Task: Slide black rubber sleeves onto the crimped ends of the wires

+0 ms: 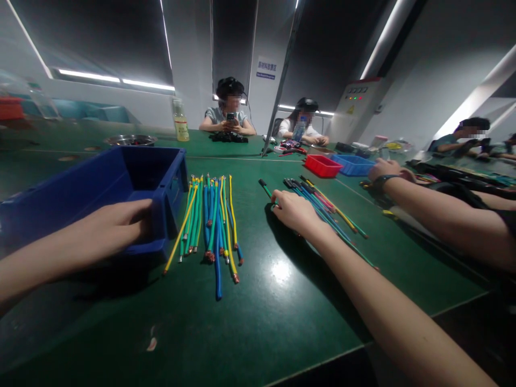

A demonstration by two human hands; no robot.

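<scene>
Right hand [296,210], fingers curled onto a fanned wire bundle [322,207] at 2 o'clock; left hand [121,223] clasps the blue bin [80,193] rim at 9 o'clock, sorted wires [212,220] between.

Across my green table [282,322], toward its far edge: a red tray [322,165] touching a small blue tray [353,164], a bottle of yellow liquid [181,121] and a metal bowl [131,140] (contents too dark to tell). Two seated people [228,115] face me there. A co-worker's forearm with a wristband [381,181] lies along the right edge. A grey control cabinet [355,107] stands behind.
</scene>
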